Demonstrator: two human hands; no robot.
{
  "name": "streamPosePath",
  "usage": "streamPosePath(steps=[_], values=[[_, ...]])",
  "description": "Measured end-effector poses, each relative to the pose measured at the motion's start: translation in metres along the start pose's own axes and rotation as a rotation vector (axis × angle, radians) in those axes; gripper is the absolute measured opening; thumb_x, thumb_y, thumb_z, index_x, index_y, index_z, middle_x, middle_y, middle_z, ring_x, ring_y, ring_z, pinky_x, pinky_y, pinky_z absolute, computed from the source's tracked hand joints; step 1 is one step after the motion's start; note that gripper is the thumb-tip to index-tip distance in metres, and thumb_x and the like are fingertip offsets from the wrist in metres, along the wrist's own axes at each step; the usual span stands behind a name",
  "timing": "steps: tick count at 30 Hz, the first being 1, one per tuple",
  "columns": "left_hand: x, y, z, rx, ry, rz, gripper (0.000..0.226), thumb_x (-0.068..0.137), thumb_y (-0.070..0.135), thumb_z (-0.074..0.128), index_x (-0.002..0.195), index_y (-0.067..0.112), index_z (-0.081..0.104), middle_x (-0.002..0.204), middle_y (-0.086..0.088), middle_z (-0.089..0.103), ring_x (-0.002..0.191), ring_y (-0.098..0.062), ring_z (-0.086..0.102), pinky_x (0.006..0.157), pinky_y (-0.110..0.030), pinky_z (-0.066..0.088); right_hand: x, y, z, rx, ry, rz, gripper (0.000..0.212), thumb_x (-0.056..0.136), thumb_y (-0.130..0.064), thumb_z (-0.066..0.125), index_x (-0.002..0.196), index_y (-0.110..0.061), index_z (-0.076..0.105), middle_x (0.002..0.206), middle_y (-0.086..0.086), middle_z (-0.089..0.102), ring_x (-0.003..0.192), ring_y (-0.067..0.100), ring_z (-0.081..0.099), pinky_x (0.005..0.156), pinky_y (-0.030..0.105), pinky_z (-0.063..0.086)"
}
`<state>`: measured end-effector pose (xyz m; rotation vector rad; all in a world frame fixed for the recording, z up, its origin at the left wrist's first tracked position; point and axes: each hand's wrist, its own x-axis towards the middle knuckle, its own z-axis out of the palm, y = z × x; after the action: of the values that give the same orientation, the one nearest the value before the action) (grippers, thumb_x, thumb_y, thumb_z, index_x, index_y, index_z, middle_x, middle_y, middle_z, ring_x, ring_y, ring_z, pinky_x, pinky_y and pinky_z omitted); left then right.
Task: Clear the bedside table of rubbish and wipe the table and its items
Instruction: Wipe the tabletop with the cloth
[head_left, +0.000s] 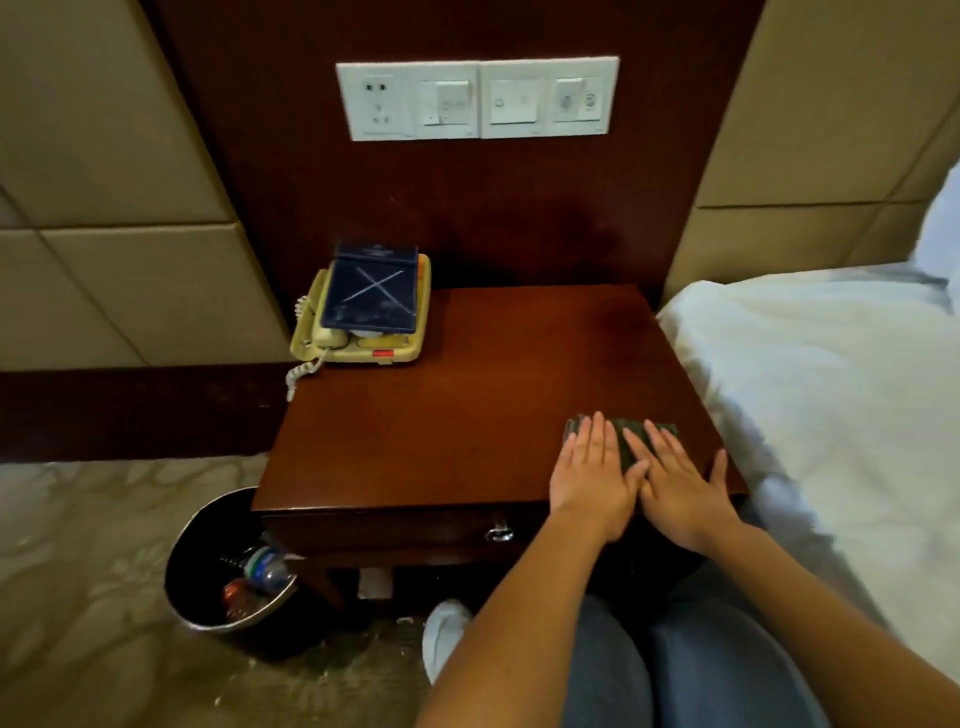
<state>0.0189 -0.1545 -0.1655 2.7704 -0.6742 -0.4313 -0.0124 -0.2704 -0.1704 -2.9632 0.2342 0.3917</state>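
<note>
bedside table (467, 415) seems mid-wipe, your left hand (592, 480) and right hand (681, 491) spread flat on the cloth (628, 435); next, sweep toward the phone (402, 354).

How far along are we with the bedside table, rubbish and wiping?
Rubbish looks done: bottles lie in the bin, and the table top shows none. In hand: left hand and right hand press flat on the dark cloth near the front right corner. Left: the phone and the streaked blue folder on it look unwiped.
</note>
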Motion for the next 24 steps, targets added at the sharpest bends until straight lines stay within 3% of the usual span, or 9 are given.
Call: streamPosePath(steps=[2,4,7,9,16,24], values=[[-0.002,-0.01,-0.006,-0.009,0.006,-0.024,0.118,0.046,0.059,-0.034,0.149,0.008,-0.01,0.158,-0.006,-0.018,0.145,-0.016,-0.017,0.115,-0.031,-0.011,0.006,-0.006,-0.006,-0.007,-0.023,-0.02,0.058,0.102,-0.031,0.023,0.15,-0.034,-0.008,0.159,-0.008,-0.016,0.145,0.008,-0.012,0.111,0.062,-0.006],[-0.008,-0.033,-0.012,-0.005,0.014,-0.079,0.113,0.051,0.057,-0.035,0.149,0.007,-0.011,0.157,-0.006,-0.019,0.145,-0.016,-0.017,0.116,-0.033,-0.011,0.014,-0.027,-0.008,-0.023,-0.045,-0.069,0.057,0.102,-0.032,0.023,0.15,-0.034,-0.006,0.159,-0.008,-0.015,0.146,0.008,-0.012,0.112,0.062,-0.006],[-0.023,-0.087,-0.017,0.057,0.077,-0.173,0.074,0.09,0.052,-0.013,0.15,0.008,-0.01,0.158,-0.004,-0.017,0.145,-0.016,-0.016,0.117,-0.035,-0.009,0.023,-0.086,-0.004,-0.04,-0.033,-0.177,0.055,0.102,-0.034,0.021,0.151,-0.034,-0.004,0.159,-0.007,-0.015,0.146,0.009,-0.012,0.11,0.062,-0.008],[-0.041,-0.134,-0.025,0.083,0.113,-0.236,0.064,0.1,0.047,0.005,0.151,0.01,-0.007,0.159,-0.003,-0.013,0.146,-0.014,-0.013,0.117,-0.035,-0.008,0.026,-0.138,0.003,-0.029,-0.02,-0.27,0.055,0.102,-0.033,0.022,0.152,-0.032,-0.001,0.16,-0.005,-0.013,0.146,0.01,-0.011,0.11,0.062,-0.009],[-0.122,-0.269,-0.052,0.123,0.137,-0.294,0.056,0.103,0.034,0.019,0.152,0.011,0.002,0.16,-0.003,-0.003,0.147,-0.014,-0.005,0.117,-0.031,-0.001,0.029,-0.278,0.015,-0.089,-0.086,-0.548,0.057,0.101,-0.043,0.02,0.151,-0.034,-0.006,0.16,-0.002,-0.014,0.147,0.016,-0.011,0.11,0.059,-0.015],[-0.094,-0.3,-0.08,-0.087,0.164,-0.447,0.056,0.098,0.009,0.03,0.151,0.006,0.009,0.16,-0.009,0.002,0.147,-0.021,0.006,0.118,-0.037,0.007,0.045,-0.298,0.01,-0.132,0.002,-0.598,0.056,0.102,-0.044,0.024,0.152,-0.029,0.005,0.161,-0.001,-0.009,0.147,0.016,-0.01,0.108,0.061,-0.016]])
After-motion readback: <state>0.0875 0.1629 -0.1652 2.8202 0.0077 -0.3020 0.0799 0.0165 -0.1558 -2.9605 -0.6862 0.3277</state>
